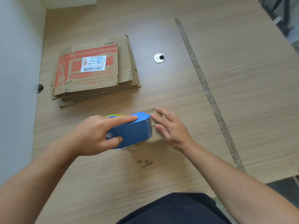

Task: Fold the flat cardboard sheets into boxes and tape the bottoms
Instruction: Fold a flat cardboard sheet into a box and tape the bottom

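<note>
A small box (154,112) stands on the worktop (242,62) just in front of the person, mostly covered by a blue dispenser (132,130) lying across its top. The left hand (97,135) grips the dispenser: its index finger lies straight along the upper edge, the thumb presses the near side, and the other fingers are hidden behind the body. A yellowish tape roll (114,115) peeks out behind that hand. The dispenser's toothed end points right, and it meets the right hand (171,128), whose fingers (159,119) are straight, slightly spread and pressed flat on the box top, fingertips touching or just beside the blade. The box shows only between these fingers and below the dispenser's edge. Farther back and to the left a stack (95,73) of flat sheets rests well apart from both hands, its top sheet printed red with a white label (93,63). A round grommet (159,58) sits right of the stack, and a long worn strip (205,84) crosses the worktop diagonally.
</note>
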### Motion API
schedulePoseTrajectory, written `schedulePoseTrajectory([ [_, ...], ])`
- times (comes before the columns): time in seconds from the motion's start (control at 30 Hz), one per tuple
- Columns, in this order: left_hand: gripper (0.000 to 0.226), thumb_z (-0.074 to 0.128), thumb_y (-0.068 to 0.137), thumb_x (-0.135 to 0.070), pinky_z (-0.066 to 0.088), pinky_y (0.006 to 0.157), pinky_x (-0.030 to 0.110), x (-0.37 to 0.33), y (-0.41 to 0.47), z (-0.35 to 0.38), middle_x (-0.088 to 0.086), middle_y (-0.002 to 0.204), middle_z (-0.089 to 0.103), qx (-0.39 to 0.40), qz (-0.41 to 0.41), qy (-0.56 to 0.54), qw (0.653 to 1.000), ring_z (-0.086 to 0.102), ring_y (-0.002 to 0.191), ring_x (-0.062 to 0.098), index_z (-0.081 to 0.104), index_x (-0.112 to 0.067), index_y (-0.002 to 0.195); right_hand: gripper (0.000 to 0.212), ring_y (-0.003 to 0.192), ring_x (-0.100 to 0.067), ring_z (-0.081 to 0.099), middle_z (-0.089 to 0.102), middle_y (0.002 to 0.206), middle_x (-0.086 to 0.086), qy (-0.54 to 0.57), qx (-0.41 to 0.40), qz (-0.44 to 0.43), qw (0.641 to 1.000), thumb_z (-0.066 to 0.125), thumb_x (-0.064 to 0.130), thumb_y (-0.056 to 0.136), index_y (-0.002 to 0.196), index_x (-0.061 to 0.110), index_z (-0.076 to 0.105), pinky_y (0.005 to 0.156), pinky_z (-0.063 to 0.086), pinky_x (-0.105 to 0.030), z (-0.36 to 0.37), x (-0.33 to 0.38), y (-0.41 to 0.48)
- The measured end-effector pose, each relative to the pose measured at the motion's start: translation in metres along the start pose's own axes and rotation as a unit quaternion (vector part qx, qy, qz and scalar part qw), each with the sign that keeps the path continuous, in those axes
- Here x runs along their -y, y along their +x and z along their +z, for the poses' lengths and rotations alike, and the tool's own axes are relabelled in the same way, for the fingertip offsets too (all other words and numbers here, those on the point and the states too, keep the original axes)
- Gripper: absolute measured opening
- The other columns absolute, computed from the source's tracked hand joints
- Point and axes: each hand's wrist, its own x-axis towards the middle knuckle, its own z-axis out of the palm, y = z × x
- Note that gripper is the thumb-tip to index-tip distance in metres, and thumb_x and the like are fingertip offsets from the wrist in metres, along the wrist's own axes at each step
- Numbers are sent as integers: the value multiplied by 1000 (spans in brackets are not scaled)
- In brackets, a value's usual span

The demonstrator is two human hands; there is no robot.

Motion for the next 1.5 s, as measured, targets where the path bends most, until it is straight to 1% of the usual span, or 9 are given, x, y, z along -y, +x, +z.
schedulePoseTrajectory([
  [0.13,66,46,75,-53,44,55,21,3,1,-12,-9,75,65,40,-15,-25,999,56,63,10,31,-68,137,54,130,-15,40,41,149,14,11,8,34,999,37,61,94,138,38,55,103,40,-47,-1,6,2],
  [0.27,65,47,73,-56,47,58,25,7,5,-19,-6,81,67,59,-37,-42,997,58,64,15,33,-69,136,72,132,-14,34,33,152,17,-55,79,-3,995,33,81,83,145,44,43,105,34,-43,-12,0,5],
  [0.5,65,46,74,-57,48,59,28,7,2,-20,-4,84,68,81,-45,-41,995,58,64,15,28,-71,136,58,123,-15,40,36,149,16,-35,48,-19,998,40,69,89,141,44,44,99,41,-47,-8,0,4],
  [0.63,66,45,74,-57,47,59,28,9,6,-18,-2,80,68,68,-39,-32,996,57,63,15,28,-71,136,78,131,-17,30,30,148,10,-96,121,-57,986,45,85,73,142,50,32,102,39,-50,-22,4,12],
  [0.77,65,48,74,-56,49,63,31,11,6,-16,-6,90,71,60,-42,-52,996,59,67,15,32,-68,136,101,148,-19,14,20,157,5,-119,149,-95,977,51,87,68,150,34,26,112,30,-50,-21,14,12],
  [0.9,64,51,73,-54,52,69,32,11,2,-19,-19,107,69,54,-43,-73,995,64,75,14,36,-68,134,90,152,-17,9,22,159,6,-44,122,-95,987,55,73,81,151,24,27,114,31,-55,-4,11,7],
  [1.07,64,50,73,-57,53,65,38,13,4,-27,-8,99,71,80,-42,-71,993,63,71,16,35,-70,134,77,152,-18,6,19,161,6,4,125,-98,987,52,68,87,150,37,19,115,27,-58,0,1,3],
  [1.2,63,49,71,-60,50,59,28,16,4,-37,-6,87,69,101,-54,-68,991,59,66,16,34,-73,131,74,152,-23,13,24,161,3,37,112,-107,987,56,62,89,150,37,22,114,28,-60,1,-1,3],
  [1.5,66,54,65,-62,52,85,33,39,-15,-59,-25,116,65,142,-112,-108,978,62,101,5,41,-72,128,53,148,-30,23,29,157,-8,-16,104,-163,981,58,54,93,141,37,46,111,33,-57,1,-3,5],
])
